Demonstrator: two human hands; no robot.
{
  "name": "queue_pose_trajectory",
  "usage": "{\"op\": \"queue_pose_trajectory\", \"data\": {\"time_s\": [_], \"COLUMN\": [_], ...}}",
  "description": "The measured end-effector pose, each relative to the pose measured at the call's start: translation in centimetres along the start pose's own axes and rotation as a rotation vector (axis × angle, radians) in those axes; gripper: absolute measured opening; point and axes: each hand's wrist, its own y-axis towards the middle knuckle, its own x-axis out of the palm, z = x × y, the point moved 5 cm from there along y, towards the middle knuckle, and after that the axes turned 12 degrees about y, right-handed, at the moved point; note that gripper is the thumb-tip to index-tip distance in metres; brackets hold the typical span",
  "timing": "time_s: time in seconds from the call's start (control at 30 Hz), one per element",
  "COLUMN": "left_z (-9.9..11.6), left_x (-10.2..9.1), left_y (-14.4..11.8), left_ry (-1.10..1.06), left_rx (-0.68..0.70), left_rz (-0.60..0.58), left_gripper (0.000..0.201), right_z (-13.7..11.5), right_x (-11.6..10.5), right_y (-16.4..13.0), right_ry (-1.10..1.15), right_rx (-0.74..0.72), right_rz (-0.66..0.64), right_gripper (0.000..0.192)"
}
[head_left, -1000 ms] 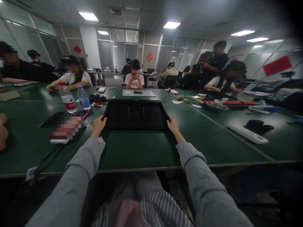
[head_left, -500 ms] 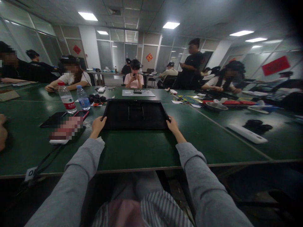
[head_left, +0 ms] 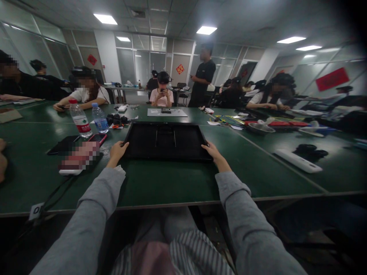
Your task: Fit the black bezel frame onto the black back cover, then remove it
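Fingers of our left hand [head_left: 117, 151] curl over the near left corner of a flat black rectangular panel with a raised rim [head_left: 166, 140], closed on its edge. Fingers of our right hand [head_left: 215, 152] lie along the near right corner of the same panel, laid against the rim; we cannot tell from this angle whether they wrap under it or only press on it. Both grey sleeves run back from the panel toward us.

Panel lies flat on the dark green table [head_left: 172, 179], straight ahead of us, its long sides running left to right. A darker bracket shape shows in its middle; detail too dim to read.

Left of the panel: a red-cased phone [head_left: 98, 138] just beside the left corner, a black flat tablet-like slab [head_left: 63, 145] further left, and a blurred pink block beside them. Behind those, left of the panel's far corner, stand two clear plastic water bottles, one with a red label [head_left: 80, 123] and one with a blue label [head_left: 100, 119], both upright. A cluster of small black parts [head_left: 116, 119] sits near the panel's far left corner.

Beyond the panel: a grey mat [head_left: 167, 112] with a small dark item on it, and a seated person in a pink top [head_left: 162, 97].

Right of the panel, well apart: a long white bar-shaped device [head_left: 298, 160] and a black bundle [head_left: 311, 151] behind it.
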Motion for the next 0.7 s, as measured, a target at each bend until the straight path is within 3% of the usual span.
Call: {"op": "queue_pose_trajectory", "data": {"time_s": [0.17,0.33,0.5,0.7], "left_z": [0.3,0.2,0.0,0.0], "left_x": [-0.1,0.0,0.4,0.5], "left_y": [0.1,0.4,0.4,0.4], "left_ry": [-0.087,-0.104,-0.106,-0.111], "left_rx": [0.021,0.012,0.011,0.001], "left_rz": [0.057,0.128,0.107,0.092], "left_gripper": [0.047,0.048,0.047,0.043], "right_z": [0.4,-0.2,-1.3,-1.1], "right_x": [0.1,-0.6,-2.6,-7.5], "right_y": [0.2,0.0,-0.6,-1.6], "right_ry": [0.134,0.121,0.019,-0.16], "right_rx": [-0.006,-0.049,-0.09,-0.02], "right_rz": [0.039,0.152,0.423,0.847], "right_gripper": [0.068,0.07,0.075,0.075]}}
